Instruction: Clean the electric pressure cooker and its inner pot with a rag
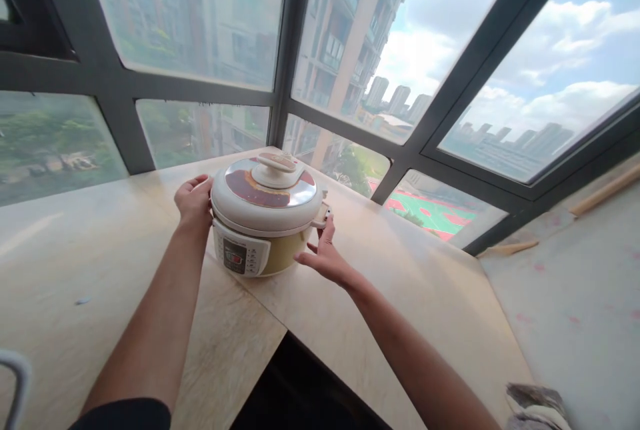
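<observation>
An electric pressure cooker (265,217) stands upright on the beige stone-patterned counter, close to the window corner. Its white lid (270,183) has a shiny reddish-brown top plate and a raised knob. On the cooker's front left is a control panel (240,255) with a dark display. My left hand (194,200) is closed at the cooker's left side; the cooker hides some of its fingertips. On the opposite side, my right hand (323,253) has its fingers up at the side handle (323,215), with the thumb apart near the pot's body.
Grey-framed windows (280,37) rise behind the beige counter (410,270). A dark gap (305,383) opens at the counter's front corner. A crumpled cloth (537,407) lies at the lower right, and a white curved bar (20,377) shows at the lower left.
</observation>
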Available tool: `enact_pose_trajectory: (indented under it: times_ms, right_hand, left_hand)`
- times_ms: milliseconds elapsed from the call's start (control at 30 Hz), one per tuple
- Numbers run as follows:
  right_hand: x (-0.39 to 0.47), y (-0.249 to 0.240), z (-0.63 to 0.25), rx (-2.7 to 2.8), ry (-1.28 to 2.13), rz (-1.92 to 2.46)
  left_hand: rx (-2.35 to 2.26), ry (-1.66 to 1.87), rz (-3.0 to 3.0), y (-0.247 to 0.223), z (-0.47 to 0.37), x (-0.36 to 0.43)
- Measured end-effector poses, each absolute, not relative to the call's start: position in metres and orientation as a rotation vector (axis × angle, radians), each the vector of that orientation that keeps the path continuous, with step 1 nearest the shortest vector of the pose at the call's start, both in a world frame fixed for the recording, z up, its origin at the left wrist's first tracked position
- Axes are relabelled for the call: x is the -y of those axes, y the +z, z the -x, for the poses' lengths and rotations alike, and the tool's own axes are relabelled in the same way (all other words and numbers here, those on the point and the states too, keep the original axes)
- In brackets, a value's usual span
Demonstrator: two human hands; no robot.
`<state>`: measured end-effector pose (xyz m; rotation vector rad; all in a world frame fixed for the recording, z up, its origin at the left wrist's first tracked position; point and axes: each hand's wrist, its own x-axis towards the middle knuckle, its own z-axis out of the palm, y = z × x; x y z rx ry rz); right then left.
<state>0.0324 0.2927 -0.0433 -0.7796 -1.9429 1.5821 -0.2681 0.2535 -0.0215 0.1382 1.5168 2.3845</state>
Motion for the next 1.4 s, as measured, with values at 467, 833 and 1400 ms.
enact_pose_trajectory:
  times_ms: [467, 833, 1400]
  right_hand:
    - [-0.299, -0.078, -0.067, 1.704, 1.735, 0.87]
    - [-0.256, -0.131, -0.23, 1.26, 1.616, 1.193]
    - [-0.236, -0.157, -0.352, 0.52, 1.34, 0.985]
  left_hand:
    - [-2.018, 2.798, -0.645, -0.045, 0.07, -0.199]
    - [-1.598, 1.559, -1.502, -0.152, -0.086, -0.168]
    - [-1.445, 1.06, -1.793, -0.167, -0.233, -0.221]
